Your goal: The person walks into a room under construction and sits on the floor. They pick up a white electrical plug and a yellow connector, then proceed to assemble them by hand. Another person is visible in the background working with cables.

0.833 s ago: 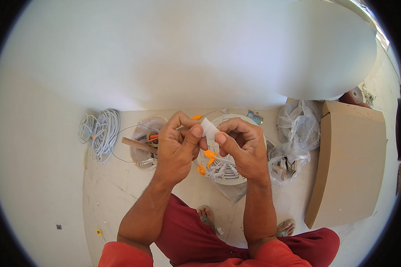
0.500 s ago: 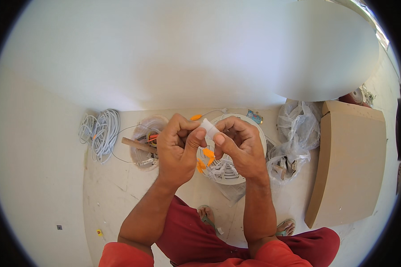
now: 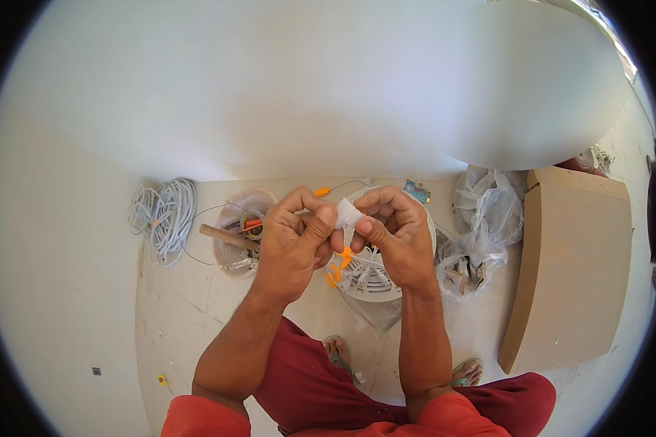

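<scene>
Both hands meet in front of the chest, pinching one small white plastic piece [image 3: 348, 214] between them. The left hand [image 3: 293, 244] presses its thumb against the piece's left side, with the other fingers curled behind it. The right hand [image 3: 395, 237] closes thumb and forefinger on its right side. So both hands are clamped on the same part, held in the air above the floor [image 3: 197, 306], over a round white fitting [image 3: 375, 280] that lies there with thin white leads and orange connectors [image 3: 337, 271].

The step in hand looks like fine finger work on the piece, perhaps opening it, or seating a wire in it. Any further move seems to call for a steady pinch from one hand while the other works with small, careful force, since the part is tiny and light.

Much is hard to read. The fingers cover most of the piece, so its exact kind and any wire in it cannot be told. The hands hide part of the round fitting. A coil of white cable [image 3: 166, 218] lies to the left near a clear bag with tools [image 3: 244, 226]. Crumpled clear bags [image 3: 485, 226] and a cardboard box [image 3: 572, 269] sit to the right, their contents unclear.
</scene>
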The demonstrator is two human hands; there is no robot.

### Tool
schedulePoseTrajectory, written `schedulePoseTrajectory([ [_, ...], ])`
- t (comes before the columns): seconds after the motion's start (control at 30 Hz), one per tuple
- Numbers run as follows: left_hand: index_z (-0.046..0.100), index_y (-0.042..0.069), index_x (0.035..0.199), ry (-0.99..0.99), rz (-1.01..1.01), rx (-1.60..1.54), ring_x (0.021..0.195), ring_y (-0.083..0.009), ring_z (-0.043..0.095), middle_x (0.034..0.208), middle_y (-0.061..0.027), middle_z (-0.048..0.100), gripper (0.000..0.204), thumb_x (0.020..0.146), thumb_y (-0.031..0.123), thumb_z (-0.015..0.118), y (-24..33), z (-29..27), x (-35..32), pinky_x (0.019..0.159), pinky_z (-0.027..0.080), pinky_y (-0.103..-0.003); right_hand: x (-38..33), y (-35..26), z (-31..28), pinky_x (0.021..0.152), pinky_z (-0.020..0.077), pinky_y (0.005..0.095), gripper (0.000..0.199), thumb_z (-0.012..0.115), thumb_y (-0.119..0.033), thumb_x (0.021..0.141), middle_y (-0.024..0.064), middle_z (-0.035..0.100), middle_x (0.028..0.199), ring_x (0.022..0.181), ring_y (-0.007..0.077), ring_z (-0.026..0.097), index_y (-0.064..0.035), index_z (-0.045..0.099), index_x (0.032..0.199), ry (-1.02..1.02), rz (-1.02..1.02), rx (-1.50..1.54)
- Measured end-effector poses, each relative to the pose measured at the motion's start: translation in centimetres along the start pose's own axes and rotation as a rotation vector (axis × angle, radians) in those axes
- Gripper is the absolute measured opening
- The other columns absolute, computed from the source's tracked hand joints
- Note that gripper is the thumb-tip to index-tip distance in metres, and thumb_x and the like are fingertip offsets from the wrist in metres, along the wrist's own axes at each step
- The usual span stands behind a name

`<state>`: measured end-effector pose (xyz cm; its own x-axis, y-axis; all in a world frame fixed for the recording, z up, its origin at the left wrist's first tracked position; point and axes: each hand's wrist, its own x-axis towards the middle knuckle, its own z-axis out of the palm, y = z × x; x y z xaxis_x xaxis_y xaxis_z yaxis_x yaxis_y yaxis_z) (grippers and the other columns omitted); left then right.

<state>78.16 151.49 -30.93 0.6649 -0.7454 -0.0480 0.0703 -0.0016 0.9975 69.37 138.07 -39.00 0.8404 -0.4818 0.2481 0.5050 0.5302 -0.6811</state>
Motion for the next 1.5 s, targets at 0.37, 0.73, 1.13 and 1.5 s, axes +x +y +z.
schedulePoseTrajectory([
  [0.37,0.054,0.009,0.094,-0.135,-0.129,-0.160,0.042,-0.0040,0.035,0.068,-0.0077,0.065,0.026,0.109,0.029,0.054,0.3,0.0,-0.1,0.039,0.028,-0.019,-0.1,0.4,-0.6,0.064,0.0537,0.0237,0.027,0.076,-0.009,0.093,0.0077,0.071,0.094,0.073,0.0100,0.065,0.0021,0.066,0.115,-0.035,0.002,0.008],
  [0.73,0.060,0.005,0.093,-0.188,-0.145,-0.006,0.042,-0.0058,0.043,0.072,-0.0115,0.067,0.035,0.111,0.033,0.048,0.4,0.0,0.1,0.040,0.033,-0.020,-0.2,0.5,-0.8,0.066,0.0489,0.0238,0.025,0.078,-0.018,0.093,0.0028,0.068,0.088,0.073,0.0080,0.060,0.0009,0.070,0.107,-0.048,-0.052,-0.088],
  [1.13,0.070,0.001,0.109,-0.182,-0.044,0.256,0.066,-0.0076,0.059,0.086,-0.0037,0.070,0.047,0.105,0.046,0.058,0.3,0.1,0.1,0.059,0.041,-0.020,-0.2,-0.5,-0.3,0.067,0.0521,0.0280,0.027,0.080,-0.015,0.091,0.0053,0.068,0.082,0.072,0.0121,0.064,0.0026,0.067,0.106,-0.024,-0.051,0.017],
  [1.5,0.061,-0.007,0.132,-0.282,-0.072,0.065,0.094,-0.0208,0.066,0.108,-0.0120,0.069,0.059,0.109,0.045,0.048,-0.7,-0.5,0.1,0.089,0.053,-0.041,0.0,-1.0,-0.7,0.060,0.0534,0.0287,0.026,0.080,0.001,0.087,0.0038,0.060,0.085,0.070,0.0142,0.065,0.0045,0.068,0.109,-0.077,-0.142,-0.059],
])
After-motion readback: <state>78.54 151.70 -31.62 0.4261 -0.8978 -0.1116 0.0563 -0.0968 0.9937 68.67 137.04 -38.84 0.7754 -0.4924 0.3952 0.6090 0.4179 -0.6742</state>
